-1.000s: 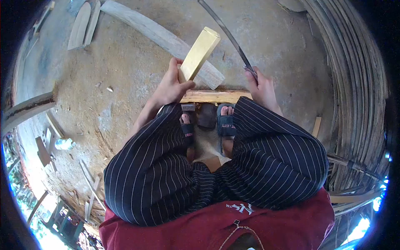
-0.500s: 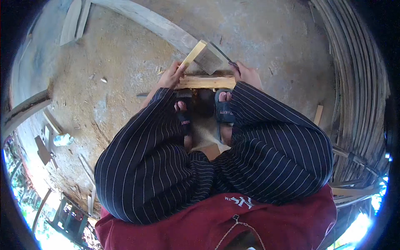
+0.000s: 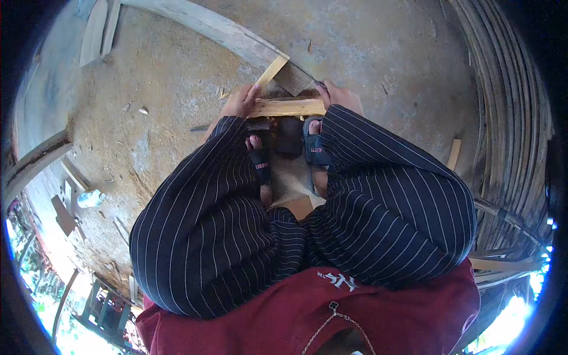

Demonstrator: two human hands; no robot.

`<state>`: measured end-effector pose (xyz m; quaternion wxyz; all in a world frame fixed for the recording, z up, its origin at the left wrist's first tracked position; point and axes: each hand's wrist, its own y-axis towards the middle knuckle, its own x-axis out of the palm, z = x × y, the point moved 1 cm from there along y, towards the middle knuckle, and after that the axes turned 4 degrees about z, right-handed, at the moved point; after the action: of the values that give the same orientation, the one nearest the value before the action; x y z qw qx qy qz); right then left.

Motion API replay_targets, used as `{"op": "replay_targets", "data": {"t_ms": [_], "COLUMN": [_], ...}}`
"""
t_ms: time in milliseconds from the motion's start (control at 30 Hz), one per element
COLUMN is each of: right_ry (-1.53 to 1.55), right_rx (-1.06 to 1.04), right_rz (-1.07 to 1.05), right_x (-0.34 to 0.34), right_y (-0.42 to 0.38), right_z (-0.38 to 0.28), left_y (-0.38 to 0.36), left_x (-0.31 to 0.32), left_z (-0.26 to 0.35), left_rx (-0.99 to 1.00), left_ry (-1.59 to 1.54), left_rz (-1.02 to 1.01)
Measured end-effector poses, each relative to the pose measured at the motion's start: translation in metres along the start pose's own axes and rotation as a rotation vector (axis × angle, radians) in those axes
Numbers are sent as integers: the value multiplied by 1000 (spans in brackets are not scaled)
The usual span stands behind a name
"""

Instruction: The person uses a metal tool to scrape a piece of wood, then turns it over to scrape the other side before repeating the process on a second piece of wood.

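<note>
A short, flat strip of pale wood (image 3: 274,69) is gripped in my left hand (image 3: 241,101), its far end angled up and to the right. Closed around the handle of a long, thin-looking blade (image 3: 300,70) is my right hand (image 3: 341,97); the blade slants up and left, touching or passing close to the strip's far end. Below both hands lies a thick split piece of wood (image 3: 289,107), level between them, in front of my sandalled feet (image 3: 315,148). A dark flat tool (image 3: 257,126) lies partly under my left forearm.
Stacked long curved strips (image 3: 512,106) line the right side. A long pale board (image 3: 207,23) curves across the upper floor. A plastic bottle (image 3: 91,199) lies at the left near wood offcuts (image 3: 63,216). Small chips dot the floor, and a wood piece (image 3: 454,154) rests at right.
My right hand has moved slightly left and up. The blade now appears edge-on, slanting further up and left. My left hand and the strip have shifted slightly.
</note>
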<state>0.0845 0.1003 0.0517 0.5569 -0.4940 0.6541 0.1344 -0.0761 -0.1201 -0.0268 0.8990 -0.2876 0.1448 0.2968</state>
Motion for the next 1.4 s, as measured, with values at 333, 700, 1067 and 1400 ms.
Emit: {"op": "replay_targets", "data": {"t_ms": [333, 700, 1067, 1400], "right_ry": [56, 41, 100, 167], "right_rx": [18, 57, -130, -238], "right_rz": [-10, -111, -43, 8], "right_x": [2, -6, 1, 17], "right_y": [4, 0, -15, -23], "right_z": [4, 1, 35, 59], "left_y": [7, -2, 3, -25], "left_x": [6, 2, 24, 25], "left_z": [-5, 14, -34, 35], "left_rx": [-36, -93, 227, -55], "left_ry": [186, 247, 377, 434], "left_rz": [0, -8, -56, -60]}}
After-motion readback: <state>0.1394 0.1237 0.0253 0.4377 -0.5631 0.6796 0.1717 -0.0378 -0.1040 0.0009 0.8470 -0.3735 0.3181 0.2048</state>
